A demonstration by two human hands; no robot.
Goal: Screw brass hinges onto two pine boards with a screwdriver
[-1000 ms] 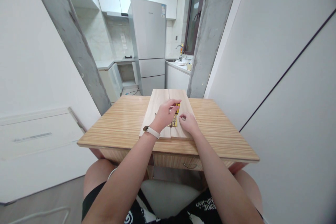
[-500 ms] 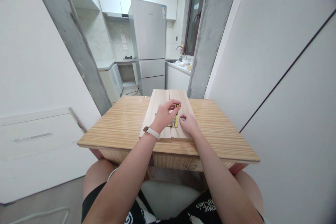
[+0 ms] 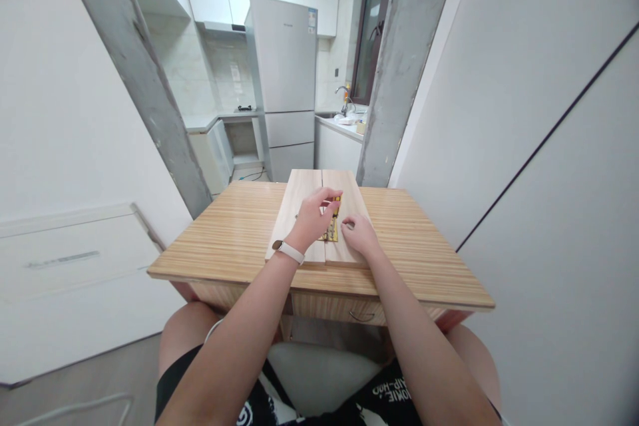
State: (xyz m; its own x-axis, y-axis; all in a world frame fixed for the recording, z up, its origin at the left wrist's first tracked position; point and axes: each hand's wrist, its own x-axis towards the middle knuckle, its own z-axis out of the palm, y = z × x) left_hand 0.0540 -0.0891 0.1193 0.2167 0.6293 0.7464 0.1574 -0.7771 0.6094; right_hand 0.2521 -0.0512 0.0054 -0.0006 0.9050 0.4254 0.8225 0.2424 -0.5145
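Observation:
Two pale wooden boards [image 3: 298,194] lie side by side on the table, a thin seam between them. Across the seam sits a flat yellow piece [image 3: 331,234] with small dark parts on it. My left hand [image 3: 315,213], with a watch on its wrist, is above the boards and pinches a small yellow and black object [image 3: 337,205] between thumb and fingers. Resting on the right board, my right hand [image 3: 358,234] has its fingers curled together just right of the yellow piece; what they hold, if anything, is too small to make out.
The striped wooden table [image 3: 224,233] has a drawer at its front edge. Beyond it stand a silver fridge [image 3: 289,66] and a counter with a sink tap [image 3: 343,97]. White panels flank both sides.
The yellow and black object in my left hand has turned and now shows a longer yellow face, reaching down nearer the yellow piece. My right hand has hardly moved.

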